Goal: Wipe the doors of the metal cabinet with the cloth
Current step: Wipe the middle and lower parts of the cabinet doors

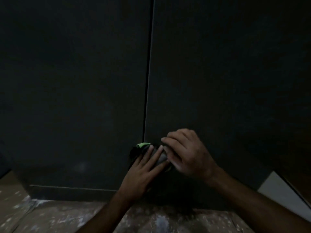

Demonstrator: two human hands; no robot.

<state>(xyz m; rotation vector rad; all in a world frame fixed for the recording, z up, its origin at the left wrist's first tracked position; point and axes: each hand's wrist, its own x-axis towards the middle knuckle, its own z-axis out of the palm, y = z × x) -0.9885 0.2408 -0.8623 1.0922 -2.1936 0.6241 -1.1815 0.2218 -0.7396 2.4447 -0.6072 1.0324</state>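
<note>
A dark metal cabinet fills the view, its left door [75,81] and right door [227,73] meeting at a vertical seam. Low down by the seam is a bunched cloth [143,146], dark with a green patch and a grey part. My left hand [143,167] lies over the cloth with its fingers straight, pressing it toward the door. My right hand [183,152] sits just to the right, fingers curled round the cloth's grey part. Most of the cloth is hidden under both hands. The scene is very dim.
A speckled brown floor [58,216] runs along the cabinet's base. A white board [284,194] leans at the lower right, close to my right forearm. A brownish surface shows at the far left edge.
</note>
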